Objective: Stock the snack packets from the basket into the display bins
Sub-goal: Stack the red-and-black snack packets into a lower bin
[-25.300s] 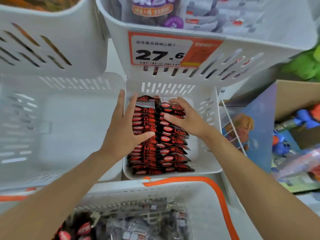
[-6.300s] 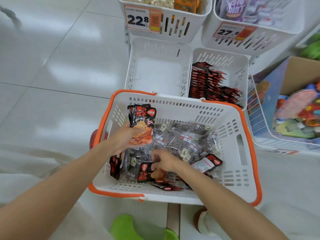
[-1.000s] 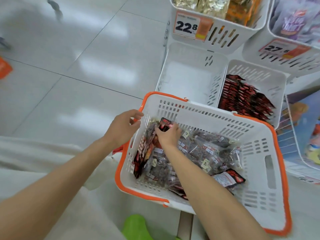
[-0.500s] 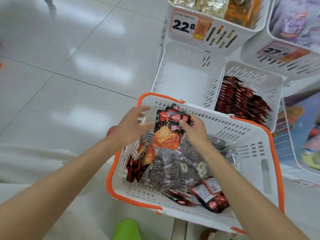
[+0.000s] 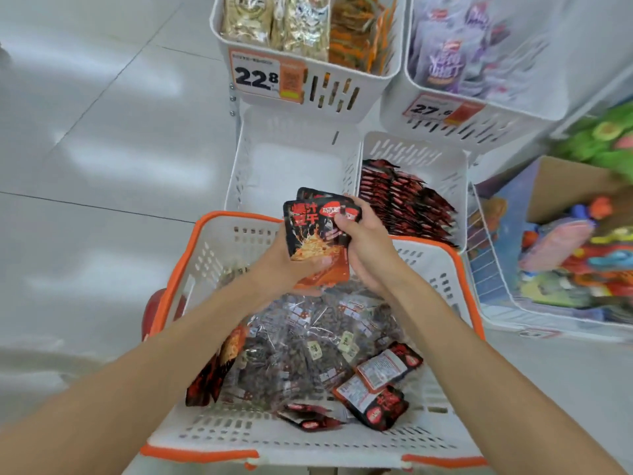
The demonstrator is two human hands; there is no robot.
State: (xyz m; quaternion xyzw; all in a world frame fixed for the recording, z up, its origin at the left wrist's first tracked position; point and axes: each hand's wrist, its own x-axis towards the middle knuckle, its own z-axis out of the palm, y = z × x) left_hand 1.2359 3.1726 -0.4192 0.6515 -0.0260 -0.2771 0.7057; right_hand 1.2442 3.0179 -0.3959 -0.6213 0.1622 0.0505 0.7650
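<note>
Fingers [image 5: 343, 221] of R hand [image 5: 370, 248]: curled round top R corner of small stack of red-black snack packets [image 5: 308, 231], one digit on front, rest behind. L hand [image 5: 279, 265]: cups same stack from below-left, thumb pressed on lower front. Both closed on stack. Held upright, printed face to camera, second packet peeking out behind at top. Hangs above far rim of basket [image 5: 205, 241], just short of lower L bin [image 5: 291, 166].

Basket: white plastic w/ orange rim, sits on grey tile floor [image 5: 102, 149], right below both forearms. Holds clear bags of dark snacks [image 5: 301, 354] heaped in middle. More red-black packs inside: a few leaning on edge vs L wall [image 5: 215, 368], several lying at near R [image 5: 380, 389], some back-side up w/ white labels showing.

Lower R bin [image 5: 414, 149]: touching lower L bin, side by side. Packed w/ rows of matching red-black packs [image 5: 404, 204], on edge, fanned toward front R.

Upper L bin [image 5: 342, 97]: gold and orange packs, price tag 22.8 [image 5: 257, 77]. Upper R bin [image 5: 479, 125]: purple packs, blurred, price tag 27.6 [image 5: 428, 109].

Far R: cardboard box [image 5: 568, 186] w/ coloured toys, too blurred to name.
</note>
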